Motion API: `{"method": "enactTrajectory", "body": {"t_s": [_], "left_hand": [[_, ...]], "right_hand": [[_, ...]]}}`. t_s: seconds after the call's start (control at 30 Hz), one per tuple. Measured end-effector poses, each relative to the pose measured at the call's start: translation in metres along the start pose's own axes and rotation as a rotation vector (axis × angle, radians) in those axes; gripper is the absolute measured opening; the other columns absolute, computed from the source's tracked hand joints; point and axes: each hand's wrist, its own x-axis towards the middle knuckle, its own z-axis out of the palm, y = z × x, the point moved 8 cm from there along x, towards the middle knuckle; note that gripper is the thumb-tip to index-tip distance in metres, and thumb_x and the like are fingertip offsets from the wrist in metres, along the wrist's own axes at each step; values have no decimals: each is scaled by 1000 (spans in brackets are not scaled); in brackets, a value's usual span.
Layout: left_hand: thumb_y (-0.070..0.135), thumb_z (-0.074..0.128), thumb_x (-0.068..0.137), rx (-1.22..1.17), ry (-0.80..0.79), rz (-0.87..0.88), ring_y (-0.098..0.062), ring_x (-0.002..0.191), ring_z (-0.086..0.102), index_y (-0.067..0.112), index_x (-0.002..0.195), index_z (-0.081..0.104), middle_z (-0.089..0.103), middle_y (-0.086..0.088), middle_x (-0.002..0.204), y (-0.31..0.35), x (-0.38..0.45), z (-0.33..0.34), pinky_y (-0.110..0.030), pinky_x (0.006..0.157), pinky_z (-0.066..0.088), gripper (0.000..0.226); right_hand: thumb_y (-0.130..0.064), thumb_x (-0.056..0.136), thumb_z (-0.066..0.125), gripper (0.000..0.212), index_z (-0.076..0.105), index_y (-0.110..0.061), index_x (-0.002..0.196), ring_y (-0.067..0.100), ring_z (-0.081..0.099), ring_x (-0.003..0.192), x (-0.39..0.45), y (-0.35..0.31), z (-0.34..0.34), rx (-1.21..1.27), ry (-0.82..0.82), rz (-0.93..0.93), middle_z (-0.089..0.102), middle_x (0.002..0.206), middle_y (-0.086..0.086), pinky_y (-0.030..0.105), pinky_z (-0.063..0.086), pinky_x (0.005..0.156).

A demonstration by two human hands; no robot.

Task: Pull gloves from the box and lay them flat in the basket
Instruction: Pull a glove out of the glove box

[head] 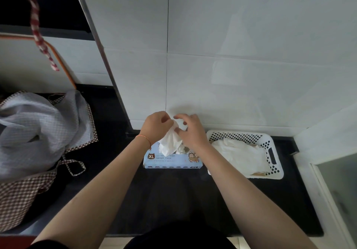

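A light blue glove box (172, 161) marked XL lies on the black counter near the tiled wall. Above it a thin white glove (171, 142) hangs crumpled, its lower end at the box's opening. My left hand (156, 127) pinches the glove's top from the left. My right hand (190, 131) pinches it from the right, fingers curled round the film. To the right of the box stands a white perforated basket (274, 152) with white gloves (241, 155) lying in it.
A grey cloth with a brown checked border (38, 133) is heaped on the counter's left. A checked strap (38, 28) hangs at the upper left. The white tiled wall (231, 75) rises right behind the box and basket. A white ledge (328, 171) bounds the counter's right side.
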Motion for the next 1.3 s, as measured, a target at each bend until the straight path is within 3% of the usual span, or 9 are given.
{"method": "enactTrajectory", "body": {"t_s": [0.17,0.3,0.5,0.63,0.77,0.87,1.03,1.17,1.3], "left_hand": [[23,53,97,-102,-13,4,-10,68,47,13,91,60,55,5,76,5,3,-4,-21,59,36,14],[32,58,96,-228,-44,32,-7,82,56,18,101,64,64,6,93,11,1,-5,-19,66,40,16],[29,69,89,-289,-124,78,-15,68,54,8,98,66,64,-2,82,24,-4,-5,-23,63,46,23],[36,63,92,-495,-86,18,-15,63,42,-5,72,54,48,-10,68,31,-6,-16,-28,67,36,46],[30,59,96,-491,-111,-81,-18,58,60,4,83,62,49,2,52,34,-9,-13,-20,54,39,29],[30,56,97,-455,-161,-111,-22,64,66,0,86,66,61,1,58,37,-12,-4,-27,65,47,34],[44,53,96,-388,-224,-206,-18,65,54,11,78,63,59,-3,72,37,-19,9,-27,65,44,39],[73,57,78,-390,-429,-62,-21,87,67,10,108,68,72,-3,98,48,-31,23,-35,82,52,71],[34,72,87,-340,-489,51,-17,84,71,15,104,69,75,-1,95,45,-37,34,-27,74,57,25]], "right_hand": [[-23,95,62,15,71,-17,104,10,53,89,6,-8,-18,72,75,-14,51,105,2,5,36,65],[-20,96,58,16,72,-12,96,12,56,87,8,-11,-37,136,113,-16,60,95,0,20,40,75],[-19,97,51,28,53,-17,69,5,40,55,6,-17,-67,355,189,42,45,61,-7,19,34,53],[-14,96,49,12,61,-15,97,10,58,60,4,-10,-77,349,152,158,62,82,-1,26,50,59],[-23,93,60,18,63,-21,111,9,58,87,-9,-10,-91,326,206,99,63,102,-5,15,42,69],[-44,84,73,41,62,-26,118,-1,55,106,-19,-34,-71,240,-90,-34,62,113,-12,13,39,79],[-33,87,71,18,64,-21,98,12,59,74,-29,-26,-68,136,-92,49,60,80,-5,16,46,57],[-29,88,68,13,63,-18,85,7,50,63,-34,-10,-85,266,23,123,53,70,-10,20,42,60],[-24,89,63,12,60,-16,97,11,55,76,-32,1,-100,326,125,180,60,88,-5,26,43,67]]}}
